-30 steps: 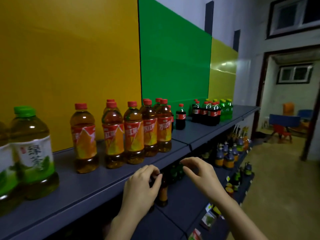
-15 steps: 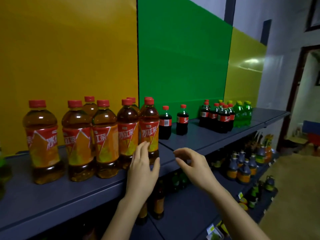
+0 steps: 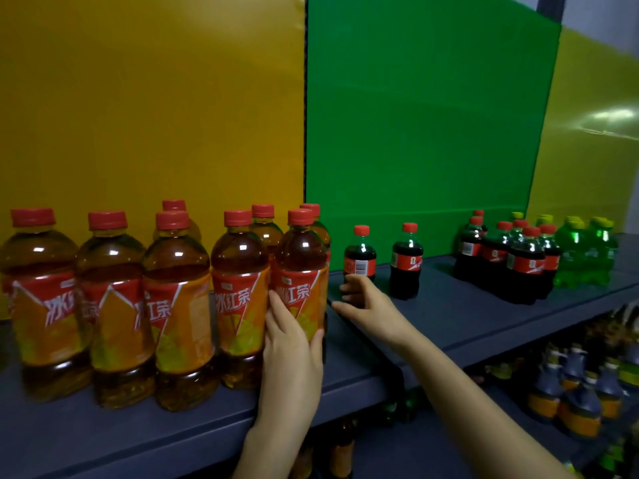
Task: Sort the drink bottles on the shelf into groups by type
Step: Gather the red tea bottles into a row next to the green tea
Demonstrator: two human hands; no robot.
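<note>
Two hands up: my left hand [image 3: 294, 361] wrapped its grip round the iced tea bottle [image 3: 301, 264] just left of the green panel [image 3: 415, 133]; my right hand [image 3: 366, 305], loose and empty, hovered by the cola bottle [image 3: 360, 257] before that panel.

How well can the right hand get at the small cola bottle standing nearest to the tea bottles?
Probably yes: the right hand is open close before that cola bottle, and nothing stands between them.

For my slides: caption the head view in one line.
Left hand grips an iced tea bottle while the right hand reaches toward a small cola bottle on the grey shelf.
</note>
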